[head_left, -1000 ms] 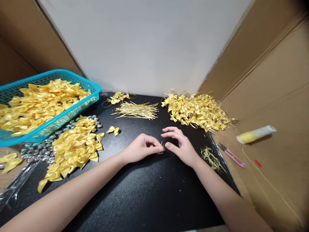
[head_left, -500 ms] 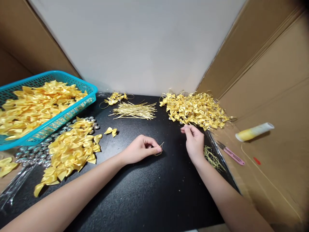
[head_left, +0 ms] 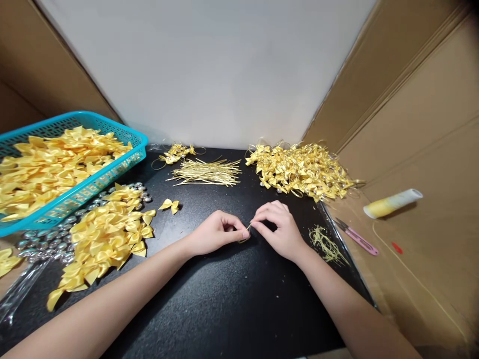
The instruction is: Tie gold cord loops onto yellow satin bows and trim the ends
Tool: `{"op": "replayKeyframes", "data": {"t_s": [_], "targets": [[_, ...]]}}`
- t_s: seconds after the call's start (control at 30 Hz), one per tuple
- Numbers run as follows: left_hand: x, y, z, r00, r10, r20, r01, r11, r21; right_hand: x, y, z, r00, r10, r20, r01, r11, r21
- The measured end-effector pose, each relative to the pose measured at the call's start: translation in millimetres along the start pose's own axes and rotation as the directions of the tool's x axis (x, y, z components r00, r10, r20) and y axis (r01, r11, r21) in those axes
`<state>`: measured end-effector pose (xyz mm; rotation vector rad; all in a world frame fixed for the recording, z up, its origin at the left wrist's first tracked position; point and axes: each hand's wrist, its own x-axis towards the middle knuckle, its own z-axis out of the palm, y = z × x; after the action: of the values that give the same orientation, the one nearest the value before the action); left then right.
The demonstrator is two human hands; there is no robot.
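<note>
Between finger and thumb, my left hand [head_left: 219, 233] pinches a thin gold cord [head_left: 244, 241], a small loop of it showing under the fingertips. My right hand [head_left: 279, 229] has come against it and pinches the cord's upper end, fingertips nearly touching the left ones. Both hands are just above the black tabletop [head_left: 209, 304]. Beyond them lies a bundle of cut gold cords [head_left: 207, 172]. A single yellow bow [head_left: 170, 205] rests left of the bundle, near a heap of yellow satin bows [head_left: 108, 234].
At left a turquoise basket [head_left: 140, 142] holds many bows, with silvery beads [head_left: 48, 242] beside it. A pile of bows with cord loops [head_left: 303, 169] sits back right. Cord scraps [head_left: 327, 244], a pink-handled cutter [head_left: 359, 239] and a cardboard tube [head_left: 392, 203] lie at right.
My right hand has moved left and down from near the finished-looking bow pile to the cord, and now pinches its end. My left hand keeps its hold, almost still.
</note>
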<state>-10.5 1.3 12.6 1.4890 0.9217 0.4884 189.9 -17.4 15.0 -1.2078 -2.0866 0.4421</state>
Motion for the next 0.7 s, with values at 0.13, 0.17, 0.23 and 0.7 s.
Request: {"op": "replayKeyframes", "data": {"t_s": [0.13, 0.17, 0.23, 0.7], "targets": [[-0.1, -3.2, -0.4, 1.000, 0.009, 0.010, -0.009, 1.000, 0.010, -1.3, -1.7, 0.5, 0.999, -0.031, -0.036, 0.033, 0.998, 0.049], [-0.1, -4.1, -0.4, 1.000, 0.011, 0.013, -0.012, 1.000, 0.018, -1.4, -2.6, 1.0, 0.999, -0.032, -0.030, 0.034, 0.998, 0.055], [0.0, -5.2, -0.5, 1.000, 0.013, 0.018, -0.014, 0.999, 0.034, -1.4, -4.0, 2.7, 0.999, -0.032, -0.007, 0.033, 0.997, 0.065], [0.9, -5.1, -1.2, 0.999, 0.039, 0.024, -0.039, 0.999, -0.011, -1.2, 3.2, 2.8, 0.997, -0.062, -0.047, 0.069, 0.986, 0.152]]}}
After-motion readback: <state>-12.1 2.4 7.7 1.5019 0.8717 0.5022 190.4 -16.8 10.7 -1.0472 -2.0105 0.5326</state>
